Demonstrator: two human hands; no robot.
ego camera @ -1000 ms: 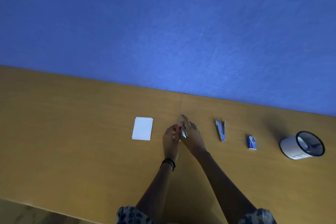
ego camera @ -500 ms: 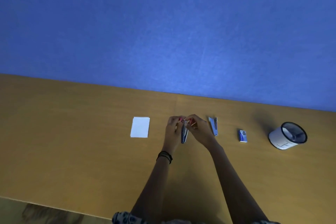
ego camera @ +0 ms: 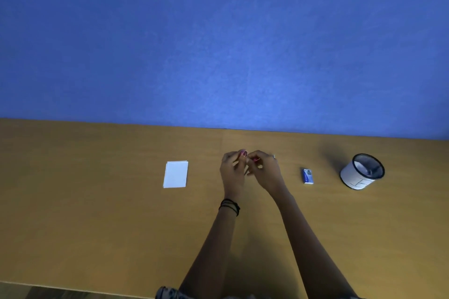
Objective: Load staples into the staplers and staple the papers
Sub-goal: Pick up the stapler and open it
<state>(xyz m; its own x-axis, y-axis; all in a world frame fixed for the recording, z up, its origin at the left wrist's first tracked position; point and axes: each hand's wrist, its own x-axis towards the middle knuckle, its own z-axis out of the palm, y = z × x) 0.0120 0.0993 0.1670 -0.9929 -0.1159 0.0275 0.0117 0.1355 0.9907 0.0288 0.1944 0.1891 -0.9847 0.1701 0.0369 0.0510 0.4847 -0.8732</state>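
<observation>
Blue wall [ego camera: 218, 43] rises behind the paper stack [ego camera: 175, 174]; wood desk [ego camera: 97, 226] carries the stack. Just R of the stack, left hand [ego camera: 232, 172] & right hand [ego camera: 267, 172] meet. The fingers of both are curled in, pinching a small stapler [ego camera: 256, 159]. Farthest R of the stack is a white pen cup [ego camera: 359, 173] w/ dark rim. The stack lies flat, white. Blue staple box [ego camera: 307, 175] sits R of the stack, past the hands. The stapler is mostly hidden; only a red bit shows.
</observation>
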